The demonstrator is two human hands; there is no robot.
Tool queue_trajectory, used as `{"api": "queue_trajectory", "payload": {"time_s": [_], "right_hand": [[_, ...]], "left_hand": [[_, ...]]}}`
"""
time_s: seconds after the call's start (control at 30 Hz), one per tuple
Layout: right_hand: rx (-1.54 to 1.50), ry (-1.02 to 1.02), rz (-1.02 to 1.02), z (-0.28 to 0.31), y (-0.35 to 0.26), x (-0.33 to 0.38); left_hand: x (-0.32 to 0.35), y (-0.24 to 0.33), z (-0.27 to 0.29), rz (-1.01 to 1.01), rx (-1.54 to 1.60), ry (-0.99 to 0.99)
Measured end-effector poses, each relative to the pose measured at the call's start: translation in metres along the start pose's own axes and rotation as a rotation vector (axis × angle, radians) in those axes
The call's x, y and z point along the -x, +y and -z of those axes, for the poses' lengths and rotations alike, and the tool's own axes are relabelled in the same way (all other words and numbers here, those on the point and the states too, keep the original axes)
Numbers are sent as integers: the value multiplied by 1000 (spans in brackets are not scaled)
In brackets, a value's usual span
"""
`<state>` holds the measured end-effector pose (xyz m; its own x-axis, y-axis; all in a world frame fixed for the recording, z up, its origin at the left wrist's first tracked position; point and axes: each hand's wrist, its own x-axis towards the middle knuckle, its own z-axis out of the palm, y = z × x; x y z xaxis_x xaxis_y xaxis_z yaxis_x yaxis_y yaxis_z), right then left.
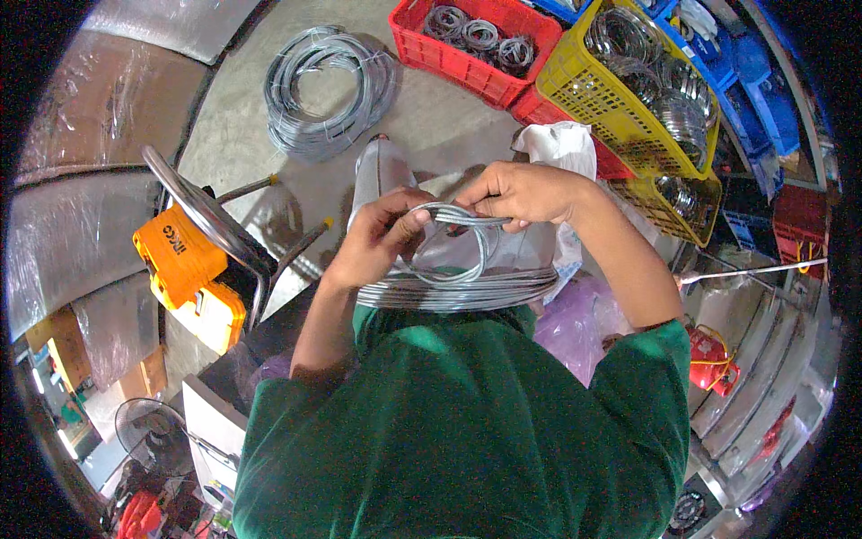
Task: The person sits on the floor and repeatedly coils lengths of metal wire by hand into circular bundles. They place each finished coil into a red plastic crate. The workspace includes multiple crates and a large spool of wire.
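My left hand (389,229) is closed on the left side of a small coil of grey metal wire (451,214), its thumb over the strands. My right hand (525,193) pinches the right side of the same coil between thumb and fingers. A loop of the wire hangs below the two hands. Just under it, a wider coil of silvery wire (458,293) lies across my lap, against my green shirt. My fingertips partly hide the strands where they grip.
A large wire coil (325,88) lies on the floor ahead. A red crate (485,83) and yellow crate (593,103) hold smaller coils at the far right. A white sack (561,148) stands beside my right arm. Orange cases (184,251) sit by a metal-framed chair at left.
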<state>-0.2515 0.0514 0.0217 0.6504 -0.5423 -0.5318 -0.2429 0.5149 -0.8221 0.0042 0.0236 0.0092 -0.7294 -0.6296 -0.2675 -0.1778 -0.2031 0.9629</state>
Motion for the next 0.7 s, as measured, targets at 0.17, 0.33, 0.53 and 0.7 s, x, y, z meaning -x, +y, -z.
{"api": "queue_trajectory", "payload": {"time_s": [0.17, 0.33, 0.53, 0.7], "right_hand": [[-201, -47, -12, 8, 7, -5], [-243, 23, -62, 6, 8, -1], [-214, 69, -151, -3, 6, -7], [-1, 150, 11, -3, 4, -6]], "left_hand": [[5, -11, -16, -133, -22, 104], [9, -9, -15, -431, -376, 115], [8, -2, -20, -461, -1016, 191], [8, -7, -1, -360, -1152, 132]]}}
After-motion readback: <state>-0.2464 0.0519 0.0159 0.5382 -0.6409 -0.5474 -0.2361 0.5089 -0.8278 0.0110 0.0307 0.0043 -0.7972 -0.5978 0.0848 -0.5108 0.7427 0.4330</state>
